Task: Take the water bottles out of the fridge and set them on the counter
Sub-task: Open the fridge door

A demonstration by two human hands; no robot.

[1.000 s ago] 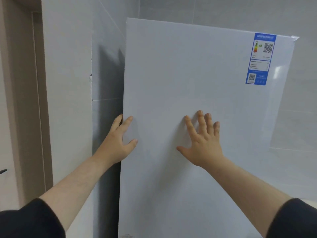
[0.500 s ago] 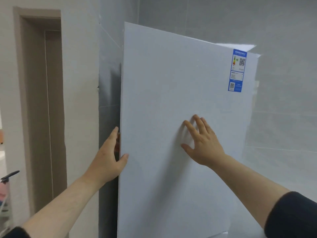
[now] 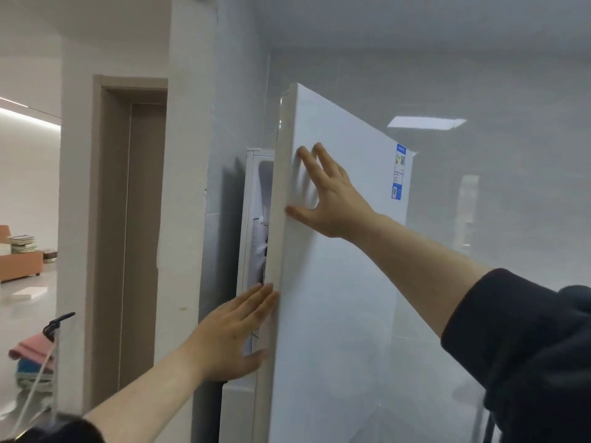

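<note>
Door: tall white glossy fridge door (image 3: 335, 282), swung partly open on its right-hand hinge, free edge turned toward the camera.
Left hand (image 3: 233, 337): fingers straight and together, reaching into the gap at the door's pale edge band; fingertips lie on or behind that edge, thumb below. It grips nothing that I can make out.
Right hand (image 3: 329, 199): palm flat on the door's front face near the free edge, fingers spread, thumb at the corner of the edge; nothing grasped.
Task items: water bottles not in view; by the task they stand inside the fridge, behind the door.
Counter: not in view.
Risk, pinch: the left fingertips sit in the narrow gap; if the door swings back, they could be caught.
Risk, slip: the flat right palm has no hold on the smooth panel and may slide rather than steer the door.
Risk, swing: a hard pull could throw the door wide toward the grey tiled wall (image 3: 495, 187) on the hinge side.
Hidden: the fridge interior, only a thin white sliver (image 3: 256, 219) showing, contents unreadable.
Blurred: right fingers smeared by motion; small blue label (image 3: 399, 171) illegible.
Cut off: door's lower end and both dark sleeves.
</note>
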